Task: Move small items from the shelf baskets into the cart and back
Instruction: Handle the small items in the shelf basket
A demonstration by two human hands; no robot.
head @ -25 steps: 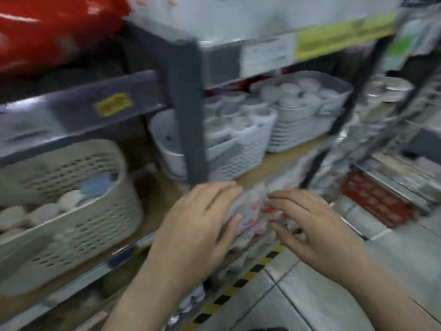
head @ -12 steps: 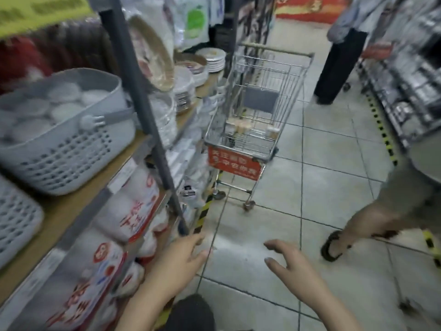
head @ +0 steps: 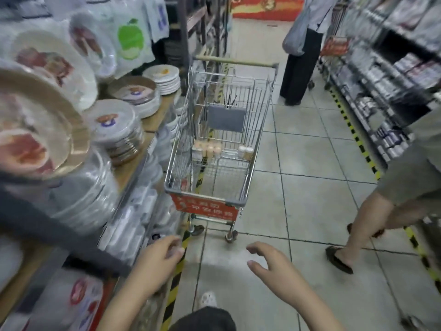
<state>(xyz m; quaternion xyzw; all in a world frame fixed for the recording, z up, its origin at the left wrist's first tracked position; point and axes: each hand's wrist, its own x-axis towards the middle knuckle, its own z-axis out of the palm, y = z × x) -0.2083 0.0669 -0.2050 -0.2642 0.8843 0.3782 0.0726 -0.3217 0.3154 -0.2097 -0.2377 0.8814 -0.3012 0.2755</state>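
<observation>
Left hand, right hand loosely spread, holding nothing; cart well ahead.

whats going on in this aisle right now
A person stands in a shop aisle facing a shopping cart parked beside the shelf of stacked plates. Both hands are out in front and hold nothing: the left hand near the shelf edge, the right hand over the floor tiles, fingers loosely spread. A few small items already sit in the cart. Neither hand touches the cart. Two other people stand in the aisle, one close on the right, one farther back.
</observation>
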